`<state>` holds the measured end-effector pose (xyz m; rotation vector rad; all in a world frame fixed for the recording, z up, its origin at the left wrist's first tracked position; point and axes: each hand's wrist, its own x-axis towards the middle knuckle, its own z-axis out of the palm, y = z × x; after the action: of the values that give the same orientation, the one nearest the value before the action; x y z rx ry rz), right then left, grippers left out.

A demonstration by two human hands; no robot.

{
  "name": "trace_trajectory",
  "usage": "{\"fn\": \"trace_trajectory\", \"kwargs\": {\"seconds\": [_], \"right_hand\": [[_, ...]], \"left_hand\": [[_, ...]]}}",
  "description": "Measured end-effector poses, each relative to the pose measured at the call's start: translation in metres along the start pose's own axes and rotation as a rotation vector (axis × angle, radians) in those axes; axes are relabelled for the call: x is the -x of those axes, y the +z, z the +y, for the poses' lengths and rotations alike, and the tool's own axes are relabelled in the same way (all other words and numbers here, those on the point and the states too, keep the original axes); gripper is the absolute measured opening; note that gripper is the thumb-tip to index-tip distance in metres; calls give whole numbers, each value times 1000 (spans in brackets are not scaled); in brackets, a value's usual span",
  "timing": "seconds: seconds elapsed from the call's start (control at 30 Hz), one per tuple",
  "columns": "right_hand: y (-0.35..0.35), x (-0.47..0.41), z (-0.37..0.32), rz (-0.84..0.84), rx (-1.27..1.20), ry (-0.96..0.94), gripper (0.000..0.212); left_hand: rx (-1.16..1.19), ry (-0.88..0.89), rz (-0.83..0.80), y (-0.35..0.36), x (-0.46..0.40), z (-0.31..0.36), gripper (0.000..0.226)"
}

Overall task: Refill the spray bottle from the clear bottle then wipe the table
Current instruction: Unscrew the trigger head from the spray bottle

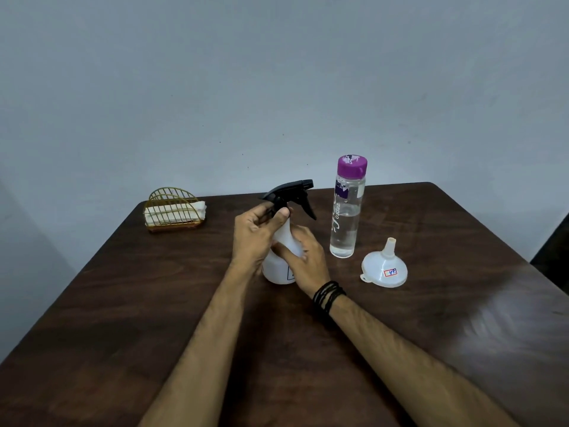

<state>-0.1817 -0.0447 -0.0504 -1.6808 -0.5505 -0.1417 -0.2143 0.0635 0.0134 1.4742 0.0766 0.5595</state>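
Note:
A white spray bottle with a black trigger head stands upright at the middle of the dark wooden table. My left hand grips the collar just under the trigger head. My right hand wraps the bottle's white body. To the right stands the clear bottle with a purple cap, upright and about two thirds full of clear liquid. A white funnel lies mouth-down, spout up, in front of the clear bottle.
A gold wire holder with folded white napkins sits at the table's back left. A grey wall rises behind the table. The table's right edge drops off near a dark object.

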Motion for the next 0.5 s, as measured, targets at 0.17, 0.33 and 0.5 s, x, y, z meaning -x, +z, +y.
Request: {"fn": "trace_trajectory", "kwargs": {"seconds": [0.17,0.33,0.5], "right_hand": [[0,0,-6,24,-5,-22,44],[0,2,-9,62,21,-52,46],[2,0,-12,108,57,-79,41]], "left_hand": [[-72,64,61,2,-2,-2,23],[-46,75,148,13,-1,-4,24],[-67,89,232,16,-2,-8,44]]}}
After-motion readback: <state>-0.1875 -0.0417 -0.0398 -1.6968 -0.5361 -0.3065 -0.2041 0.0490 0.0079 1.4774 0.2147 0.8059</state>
